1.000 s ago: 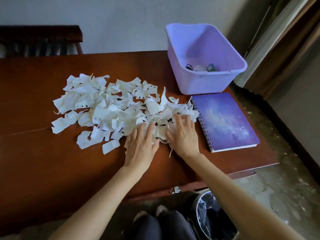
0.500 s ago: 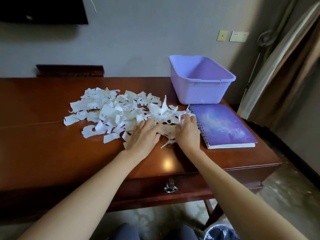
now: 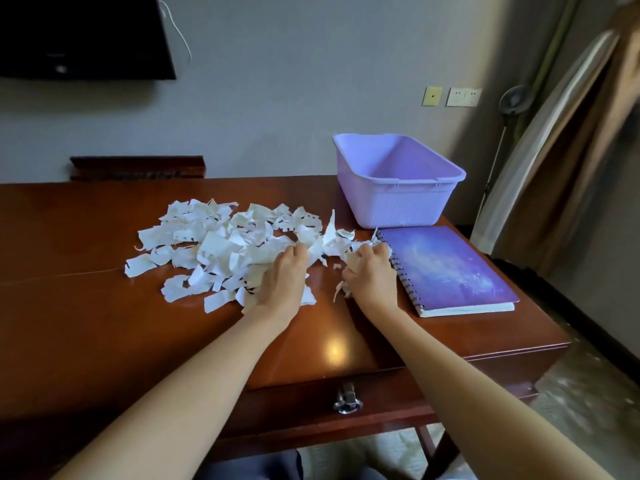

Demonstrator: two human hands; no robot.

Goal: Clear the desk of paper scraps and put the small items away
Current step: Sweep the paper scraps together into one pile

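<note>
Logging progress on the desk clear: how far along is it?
Early. Done: nothing visible; the floor of the tub is hidden from here. In hand: right hand grips a clump from the paper scraps beside the notebook; left hand curls its fingers into the pile's near edge. Left: nearly the whole pile lies on the desk.

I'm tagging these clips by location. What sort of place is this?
Probably a hotel room or bedroom: a dark wooden desk with a drawer stands against the wall, below a wall-mounted TV, with heavy curtains beside the wall sockets.
</note>
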